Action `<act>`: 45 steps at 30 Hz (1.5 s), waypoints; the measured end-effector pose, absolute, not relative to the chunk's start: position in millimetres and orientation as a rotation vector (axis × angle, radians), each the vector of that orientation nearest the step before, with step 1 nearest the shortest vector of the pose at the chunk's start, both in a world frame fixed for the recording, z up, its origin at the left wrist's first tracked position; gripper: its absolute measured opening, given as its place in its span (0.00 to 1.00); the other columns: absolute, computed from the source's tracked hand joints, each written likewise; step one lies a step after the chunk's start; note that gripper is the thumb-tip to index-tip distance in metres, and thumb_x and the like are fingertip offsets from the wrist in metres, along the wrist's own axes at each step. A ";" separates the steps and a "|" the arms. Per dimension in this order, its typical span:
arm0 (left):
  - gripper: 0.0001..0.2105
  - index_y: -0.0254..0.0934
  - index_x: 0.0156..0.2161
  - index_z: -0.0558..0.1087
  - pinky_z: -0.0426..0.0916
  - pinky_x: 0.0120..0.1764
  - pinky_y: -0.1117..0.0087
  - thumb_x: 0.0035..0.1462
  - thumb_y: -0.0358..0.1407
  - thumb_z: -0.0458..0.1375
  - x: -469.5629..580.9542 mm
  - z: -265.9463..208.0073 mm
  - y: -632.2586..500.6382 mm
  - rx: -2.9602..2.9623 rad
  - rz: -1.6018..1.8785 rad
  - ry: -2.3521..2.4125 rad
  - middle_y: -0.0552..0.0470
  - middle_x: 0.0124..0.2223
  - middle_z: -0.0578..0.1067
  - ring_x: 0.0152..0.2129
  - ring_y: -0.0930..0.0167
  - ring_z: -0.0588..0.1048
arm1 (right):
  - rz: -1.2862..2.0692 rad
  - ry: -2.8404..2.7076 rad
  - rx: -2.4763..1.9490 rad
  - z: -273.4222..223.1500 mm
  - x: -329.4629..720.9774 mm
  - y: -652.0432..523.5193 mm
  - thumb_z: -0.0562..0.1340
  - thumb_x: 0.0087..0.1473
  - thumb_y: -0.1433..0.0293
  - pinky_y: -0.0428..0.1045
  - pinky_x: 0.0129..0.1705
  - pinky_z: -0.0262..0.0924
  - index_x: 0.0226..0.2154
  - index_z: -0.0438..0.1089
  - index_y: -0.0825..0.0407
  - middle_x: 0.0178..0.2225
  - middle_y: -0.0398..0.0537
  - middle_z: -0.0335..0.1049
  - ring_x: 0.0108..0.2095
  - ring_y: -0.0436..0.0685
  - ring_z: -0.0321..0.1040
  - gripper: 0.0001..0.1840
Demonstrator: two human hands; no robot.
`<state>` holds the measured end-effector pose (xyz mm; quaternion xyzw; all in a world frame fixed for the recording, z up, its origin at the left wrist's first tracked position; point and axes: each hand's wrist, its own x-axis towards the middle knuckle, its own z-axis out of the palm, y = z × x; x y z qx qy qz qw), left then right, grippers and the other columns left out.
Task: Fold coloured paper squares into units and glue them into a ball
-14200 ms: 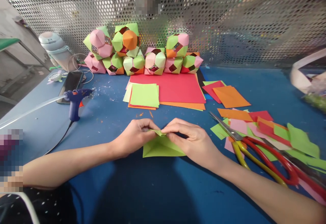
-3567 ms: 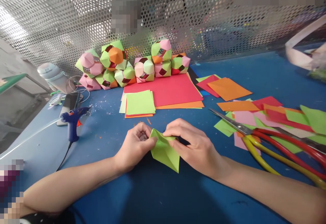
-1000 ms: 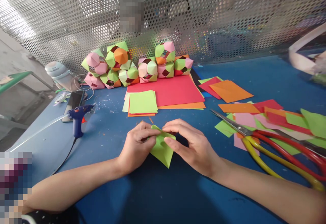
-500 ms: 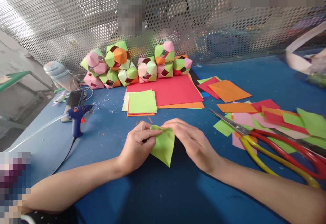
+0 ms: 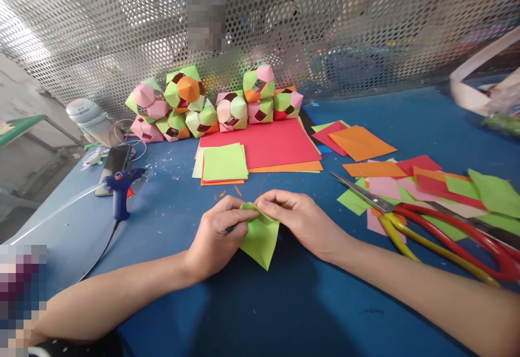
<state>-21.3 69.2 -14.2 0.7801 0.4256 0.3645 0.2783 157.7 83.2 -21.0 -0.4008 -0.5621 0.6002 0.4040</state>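
Between my two hands is a green square of paper (image 5: 262, 240), held up over the blue table with one corner pointing down toward me. My left hand (image 5: 221, 232) pinches its left side, the index finger lying across the top edge. The thumb and fingers of my right hand (image 5: 303, 221) close on the upper right edge. Creases show on the paper, and its far side is hidden. Beyond my hands lies a stack of square papers (image 5: 224, 163), green on top, on larger red sheets (image 5: 280, 143).
Folded paper balls (image 5: 231, 110) are piled along the perforated metal panel (image 5: 142, 32). To the left are a blue glue gun (image 5: 122, 189), a phone (image 5: 114, 167) and a bottle (image 5: 91, 121). Scissors (image 5: 382, 202) rest on paper scraps (image 5: 430, 183) at right, near orange squares (image 5: 361, 143).
My right hand's fingers have drawn in from lying extended over the paper to a pinch on its upper edge. My left hand keeps its hold.
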 end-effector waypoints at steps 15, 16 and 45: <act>0.08 0.38 0.35 0.58 0.59 0.23 0.80 0.53 0.29 0.55 -12.3 -14.2 63.7 1.495 0.989 1.221 0.59 0.29 0.66 0.22 0.80 0.66 | 1.251 -1.667 -1.101 -19.9 155.5 76.3 0.59 0.55 0.61 0.43 0.30 0.61 0.31 0.70 0.50 0.29 0.41 0.69 0.29 0.49 0.65 0.10; 0.08 0.38 0.36 0.58 0.59 0.23 0.81 0.53 0.29 0.55 -11.6 -13.5 63.4 1.457 0.982 1.207 0.59 0.28 0.66 0.22 0.80 0.66 | 1.225 -1.676 -1.102 -19.7 155.4 76.0 0.59 0.55 0.61 0.43 0.30 0.61 0.31 0.70 0.50 0.29 0.42 0.69 0.29 0.49 0.66 0.10; 0.06 0.35 0.31 0.68 0.59 0.22 0.79 0.49 0.33 0.61 -10.8 -7.1 64.7 1.350 0.860 1.209 0.60 0.21 0.64 0.18 0.81 0.62 | 0.727 -1.895 -0.889 -25.2 155.5 72.1 0.59 0.54 0.75 0.45 0.28 0.59 0.28 0.69 0.52 0.24 0.43 0.66 0.25 0.49 0.64 0.06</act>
